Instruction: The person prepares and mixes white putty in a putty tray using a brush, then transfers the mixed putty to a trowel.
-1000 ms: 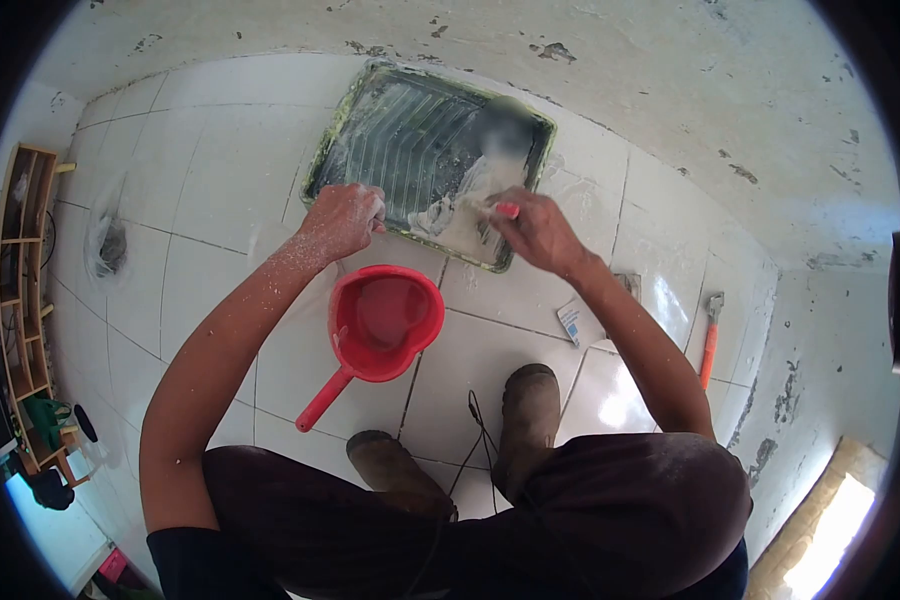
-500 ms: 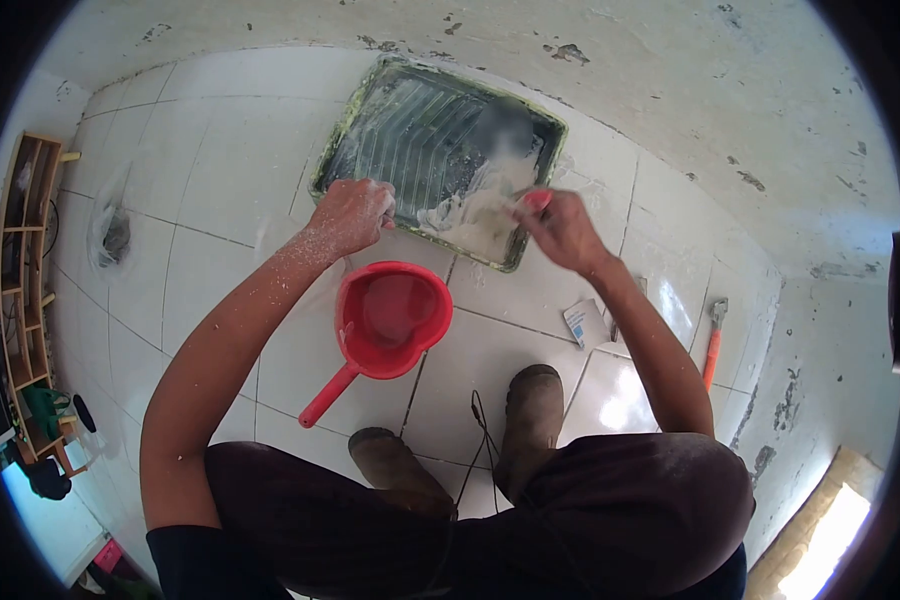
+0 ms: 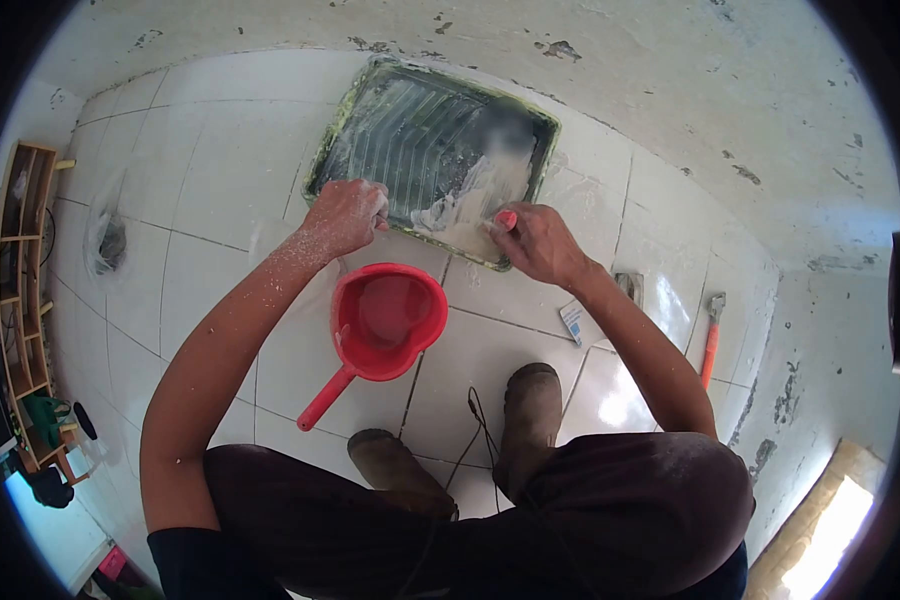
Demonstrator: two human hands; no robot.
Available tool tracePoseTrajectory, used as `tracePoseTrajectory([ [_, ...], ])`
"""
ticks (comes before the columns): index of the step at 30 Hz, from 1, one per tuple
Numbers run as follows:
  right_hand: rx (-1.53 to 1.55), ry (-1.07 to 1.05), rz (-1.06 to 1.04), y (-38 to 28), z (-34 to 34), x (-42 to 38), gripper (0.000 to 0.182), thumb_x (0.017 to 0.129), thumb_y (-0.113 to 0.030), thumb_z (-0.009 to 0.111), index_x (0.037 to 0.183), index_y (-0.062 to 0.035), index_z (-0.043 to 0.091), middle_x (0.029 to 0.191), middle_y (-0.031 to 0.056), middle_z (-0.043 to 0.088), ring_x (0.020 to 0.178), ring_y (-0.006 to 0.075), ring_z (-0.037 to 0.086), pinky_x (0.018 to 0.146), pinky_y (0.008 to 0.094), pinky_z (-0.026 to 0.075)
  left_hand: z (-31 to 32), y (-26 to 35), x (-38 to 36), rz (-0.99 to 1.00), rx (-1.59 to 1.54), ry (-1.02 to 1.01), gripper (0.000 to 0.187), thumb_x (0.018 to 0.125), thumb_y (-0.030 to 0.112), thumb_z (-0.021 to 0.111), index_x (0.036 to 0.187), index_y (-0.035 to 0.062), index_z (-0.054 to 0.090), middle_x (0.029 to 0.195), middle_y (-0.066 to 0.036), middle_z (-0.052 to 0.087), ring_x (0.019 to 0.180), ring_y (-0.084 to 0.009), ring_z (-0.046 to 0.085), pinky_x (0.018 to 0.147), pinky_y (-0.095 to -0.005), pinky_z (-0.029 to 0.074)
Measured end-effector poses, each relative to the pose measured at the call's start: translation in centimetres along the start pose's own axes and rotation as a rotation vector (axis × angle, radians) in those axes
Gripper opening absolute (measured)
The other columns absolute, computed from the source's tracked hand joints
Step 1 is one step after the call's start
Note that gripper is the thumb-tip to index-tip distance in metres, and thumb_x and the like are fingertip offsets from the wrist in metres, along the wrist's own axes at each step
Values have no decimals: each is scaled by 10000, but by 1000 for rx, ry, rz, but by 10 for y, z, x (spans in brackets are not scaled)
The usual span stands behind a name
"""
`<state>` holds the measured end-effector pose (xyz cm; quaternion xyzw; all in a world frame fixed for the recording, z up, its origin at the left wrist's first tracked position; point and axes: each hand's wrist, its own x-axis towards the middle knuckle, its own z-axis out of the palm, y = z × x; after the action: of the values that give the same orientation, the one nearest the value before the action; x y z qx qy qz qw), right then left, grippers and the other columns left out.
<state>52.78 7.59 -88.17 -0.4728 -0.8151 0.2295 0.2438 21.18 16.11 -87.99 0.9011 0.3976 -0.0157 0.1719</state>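
Observation:
A dark green paint tray with a ribbed floor lies on the tiles, and a pale wet paste covers its right part. My left hand, dusted with white powder, is closed at the tray's near left edge; what it grips, if anything, is hidden. My right hand is wrapped round a red handle above the tray's near right corner. The tool's far end cannot be made out against the paste. Below my left hand stands a red dipper with some liquid in it.
A scraper, a small white packet and an orange-handled hammer lie to the right. A plastic bag and a wooden shelf are at the left. My boots stand near the dipper. The flaking wall rises behind.
My right hand has moved left and slightly down with the red handle, nearer the tray's front edge. My left hand has barely moved. The paste's shape differs a little.

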Motion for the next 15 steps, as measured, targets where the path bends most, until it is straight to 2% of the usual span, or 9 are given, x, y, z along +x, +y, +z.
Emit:
tracePoseTrajectory([
  [2,83,-16,62,-7,-11,2,177,976,-127,678,918,41,673,784,211,661,664,354,646,631,425,520,0,1,1,-9,3,-2,96,779,27,684,787,54,776,872,-91,709,827,-333,711,732,-469,559],
  [3,168,-36,118,-11,-15,4,204,985,-140,677,897,44,671,743,202,646,631,320,621,625,408,509,0,1,1,-6,-4,-12,28,796,65,728,785,50,749,881,-109,715,851,-339,715,751,-474,560],
  [4,169,-35,115,-15,-18,7,204,985,-140,677,897,44,671,743,202,646,631,320,621,625,408,509,-1,0,0,-6,-9,-19,83,814,103,773,782,46,723,890,-128,721,875,-346,720,770,-480,561],
  [6,249,38,274,-21,-22,11,243,977,-166,662,849,36,621,716,249,611,680,443,596,643,473,479,-1,-1,-1,-13,-6,-28,88,819,108,772,781,46,723,889,-128,720,874,-345,720,770,-478,562],
  [8,240,59,250,-18,-5,9,245,976,-168,666,852,38,622,723,251,612,674,441,593,640,469,478,-1,1,1,-12,-3,-36,94,824,113,771,780,45,723,888,-129,719,874,-345,721,771,-477,563],
  [9,237,78,227,-16,1,8,247,976,-170,670,855,40,624,730,253,614,668,439,589,638,464,478,-2,3,0,-9,11,-16,37,803,72,727,787,47,749,884,-109,717,853,-338,718,755,-474,560],
  [11,224,90,235,-11,-4,4,244,974,-175,675,868,42,636,730,255,613,672,440,593,638,460,481,-3,3,-2,-10,32,2,95,783,31,682,795,49,775,880,-90,715,831,-330,716,739,-471,556],
  [14,86,1,291,-10,-14,2,244,974,-179,677,881,45,646,748,259,619,688,439,599,644,455,486,-1,2,-3,24,32,19,94,787,31,682,791,49,774,895,-86,721,834,-326,716,740,-467,556],
  [15,140,42,238,-14,-14,3,235,986,-172,676,907,49,661,718,232,613,635,349,554,625,421,480,-1,3,-3,11,38,5,98,788,31,680,796,50,776,900,-84,722,837,-323,716,744,-463,557],
])
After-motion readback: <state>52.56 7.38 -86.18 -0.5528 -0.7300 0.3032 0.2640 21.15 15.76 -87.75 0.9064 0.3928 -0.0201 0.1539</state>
